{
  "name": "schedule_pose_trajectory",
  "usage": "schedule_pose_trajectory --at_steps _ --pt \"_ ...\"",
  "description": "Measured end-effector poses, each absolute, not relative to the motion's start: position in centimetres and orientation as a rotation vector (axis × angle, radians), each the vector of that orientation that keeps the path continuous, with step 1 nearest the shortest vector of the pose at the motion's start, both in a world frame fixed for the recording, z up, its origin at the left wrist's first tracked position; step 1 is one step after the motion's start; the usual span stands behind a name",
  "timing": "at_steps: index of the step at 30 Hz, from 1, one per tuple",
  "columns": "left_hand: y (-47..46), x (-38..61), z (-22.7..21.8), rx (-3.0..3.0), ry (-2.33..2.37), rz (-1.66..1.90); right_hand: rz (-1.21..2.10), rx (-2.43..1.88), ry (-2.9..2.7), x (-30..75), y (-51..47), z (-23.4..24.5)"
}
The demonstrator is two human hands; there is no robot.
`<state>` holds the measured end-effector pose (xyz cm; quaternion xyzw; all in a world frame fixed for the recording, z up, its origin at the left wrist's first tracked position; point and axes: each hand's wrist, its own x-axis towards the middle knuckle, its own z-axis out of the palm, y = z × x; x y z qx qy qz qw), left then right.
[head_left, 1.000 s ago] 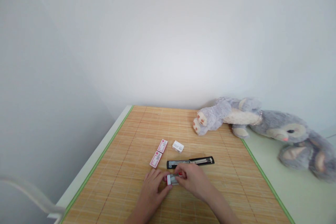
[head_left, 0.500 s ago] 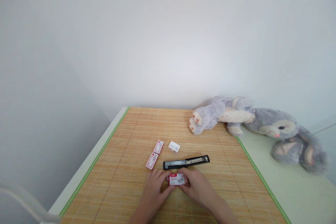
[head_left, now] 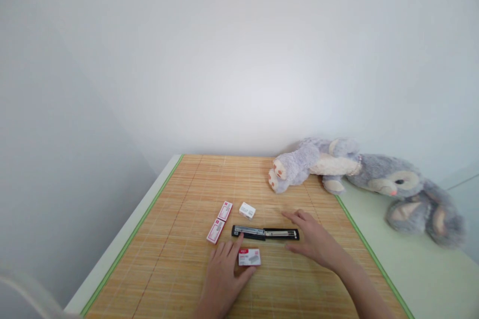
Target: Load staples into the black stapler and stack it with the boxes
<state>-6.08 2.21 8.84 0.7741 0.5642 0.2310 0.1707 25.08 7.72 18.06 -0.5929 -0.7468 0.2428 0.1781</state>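
Observation:
An opened-out black stapler [head_left: 265,233] lies lengthwise across the bamboo mat, its metal inner parts facing up. My left hand [head_left: 223,271] rests just below it, fingers spread, the index fingertip at the stapler's left half. Between that thumb and index finger lies a red and white staple box [head_left: 249,257]. Around the stapler's right end my right hand [head_left: 310,239] is open, thumb and fingers wide apart, holding nothing. Farther back is a small white box [head_left: 247,210]. Two pink-edged white boxes, a nearer one [head_left: 215,231] and a farther one [head_left: 225,211], lie end to end at the left.
A grey plush rabbit [head_left: 337,164] lies at the back right, partly on the mat and partly on the pale tabletop [head_left: 404,244]. The bamboo mat [head_left: 168,259] has green edging. Behind stands a white wall [head_left: 224,60].
My right hand has left the staple box and moved right and away to the stapler's right end. The left hand has opened off the box. The stapler's right half has swung slightly nearer me.

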Motion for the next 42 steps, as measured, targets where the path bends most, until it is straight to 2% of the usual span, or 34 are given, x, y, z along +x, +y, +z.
schedule_pose_trajectory --at_steps 3,8,18,25,33,42 --pt "2.3 -5.5 9.2 2.189 1.643 0.674 0.95 -1.564 -2.127 26.0 8.4 17.3" --pt "2.4 -4.9 9.9 2.183 1.656 0.658 1.101 -1.402 -1.896 23.5 9.2 17.0" --pt "2.0 -4.6 10.0 2.21 1.694 0.64 0.754 -1.35 -2.178 14.7 11.2 16.6" --pt "0.8 -4.6 9.8 2.302 1.693 0.66 0.701 -1.385 -2.241 13.6 11.1 15.7" --pt "2.4 -7.8 9.3 2.095 2.102 0.957 0.632 -1.577 -2.064 17.9 9.0 14.0" --pt "6.8 -8.1 8.4 2.092 1.869 0.993 0.485 -1.701 -1.688 18.5 9.7 11.2"
